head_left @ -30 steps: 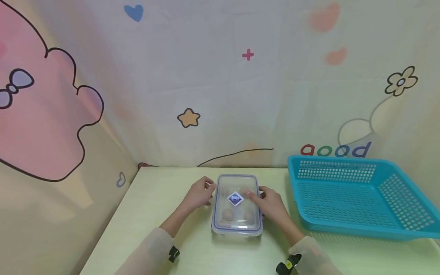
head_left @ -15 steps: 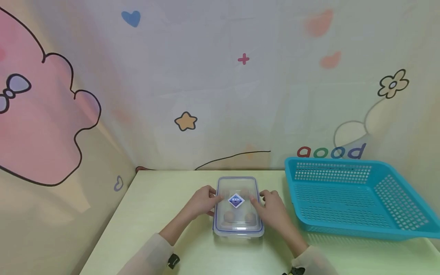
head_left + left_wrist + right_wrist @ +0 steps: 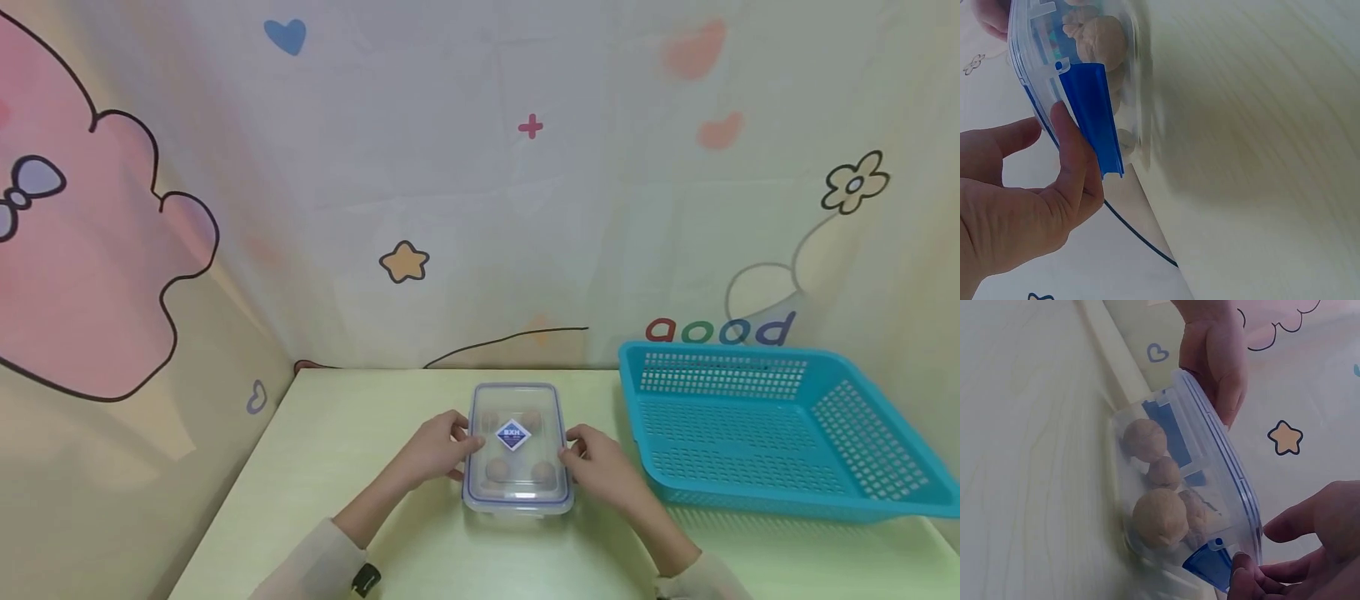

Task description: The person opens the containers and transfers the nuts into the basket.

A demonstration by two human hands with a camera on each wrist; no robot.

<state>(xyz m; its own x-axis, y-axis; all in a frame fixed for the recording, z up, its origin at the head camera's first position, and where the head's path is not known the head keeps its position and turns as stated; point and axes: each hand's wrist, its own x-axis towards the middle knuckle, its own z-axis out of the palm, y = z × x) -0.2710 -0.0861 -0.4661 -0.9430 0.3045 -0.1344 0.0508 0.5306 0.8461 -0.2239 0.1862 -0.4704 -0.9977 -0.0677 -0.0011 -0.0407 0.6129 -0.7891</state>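
A clear plastic food container (image 3: 517,493) with a blue-edged lid and a diamond sticker stands on the table. Several walnuts (image 3: 1160,515) show through its wall. My left hand (image 3: 438,450) pinches the container's left side: the thumb lies on the lid's rim and the fingers are at a blue latch (image 3: 1092,115). On the opposite side, my right hand (image 3: 603,471) has its thumb by the lid's edge and its bent fingers at another blue latch (image 3: 1208,565), which slants away from the wall. The right fingertips are partly hidden in the head view.
A turquoise perforated basket (image 3: 750,492) stands on the right of the pale table (image 3: 330,450). Behind the table hangs a printed cloth (image 3: 465,183), which also runs down the left side.
My left hand has come in against the container, its thumb now on the lid. The right thumb has drawn back from the lid's middle to its edge, and that hand sits nearer to me.
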